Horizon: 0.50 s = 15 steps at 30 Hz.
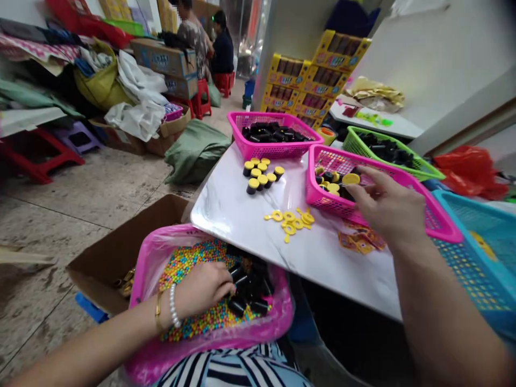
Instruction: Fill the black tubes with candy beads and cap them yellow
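My left hand [203, 293] is down in a pink plastic-lined tub [150, 258] on my lap, full of small multicoloured candy beads [189, 258] and several black tubes [252, 290]. Its fingers are curled round one black tube. My right hand [389, 207] reaches over the rim of a pink basket [439, 223] on the white table [242, 215]; the fingers are bent, pinching near yellow caps [350, 179] inside. What they hold is hidden.
Capped black tubes [261, 174] and loose yellow rings [292, 220] lie on the table. Behind stand another pink basket [274, 148], a green basket [423, 169], a blue basket [479, 252], yellow boxes [306, 80]. A cardboard box [121, 252] sits on the floor. Two people sit far back.
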Each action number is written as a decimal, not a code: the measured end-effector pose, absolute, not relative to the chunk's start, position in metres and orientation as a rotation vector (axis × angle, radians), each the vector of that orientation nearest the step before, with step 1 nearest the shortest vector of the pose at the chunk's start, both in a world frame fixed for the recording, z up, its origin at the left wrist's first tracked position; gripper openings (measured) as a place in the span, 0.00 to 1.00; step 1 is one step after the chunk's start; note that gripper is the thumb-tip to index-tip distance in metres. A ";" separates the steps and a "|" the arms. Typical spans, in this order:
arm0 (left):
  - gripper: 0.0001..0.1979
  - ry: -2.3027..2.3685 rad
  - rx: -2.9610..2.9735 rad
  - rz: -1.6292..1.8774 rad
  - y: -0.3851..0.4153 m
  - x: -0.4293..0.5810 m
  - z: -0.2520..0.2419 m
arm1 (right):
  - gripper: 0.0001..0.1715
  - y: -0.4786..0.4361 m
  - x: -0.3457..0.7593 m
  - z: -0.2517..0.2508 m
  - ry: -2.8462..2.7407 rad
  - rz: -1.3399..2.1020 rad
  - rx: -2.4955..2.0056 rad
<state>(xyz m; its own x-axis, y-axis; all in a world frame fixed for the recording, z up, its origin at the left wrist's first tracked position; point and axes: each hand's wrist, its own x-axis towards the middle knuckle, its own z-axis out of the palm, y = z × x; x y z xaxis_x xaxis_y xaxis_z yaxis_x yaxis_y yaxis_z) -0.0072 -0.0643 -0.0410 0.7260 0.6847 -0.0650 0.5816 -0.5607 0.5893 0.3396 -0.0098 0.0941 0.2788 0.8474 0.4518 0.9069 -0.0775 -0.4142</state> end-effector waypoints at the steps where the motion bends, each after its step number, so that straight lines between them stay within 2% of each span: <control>1: 0.09 0.985 2.325 0.155 -0.064 -0.008 -0.046 | 0.25 -0.018 0.338 0.085 -1.679 -0.294 -1.909; 2: 0.08 1.021 2.301 0.115 -0.063 -0.008 -0.050 | 0.23 -0.028 0.333 0.073 -1.792 -0.401 -1.853; 5: 0.08 1.176 2.232 0.120 -0.057 -0.004 -0.056 | 0.19 -0.054 0.307 0.030 -2.032 -0.348 -1.710; 9: 0.19 1.212 2.338 -0.005 -0.050 0.001 -0.059 | 0.26 -0.070 0.279 -0.006 -2.133 -0.316 -1.763; 11: 0.17 1.079 2.364 -0.116 -0.052 0.000 -0.059 | 0.29 -0.072 0.274 -0.009 -2.177 -0.346 -1.756; 13: 0.11 1.024 2.364 -0.163 -0.057 -0.005 -0.059 | 0.29 -0.076 0.273 -0.007 -2.208 -0.358 -1.724; 15: 0.10 1.053 2.405 -0.147 -0.063 -0.010 -0.057 | 0.28 -0.081 0.272 -0.002 -2.236 -0.338 -1.695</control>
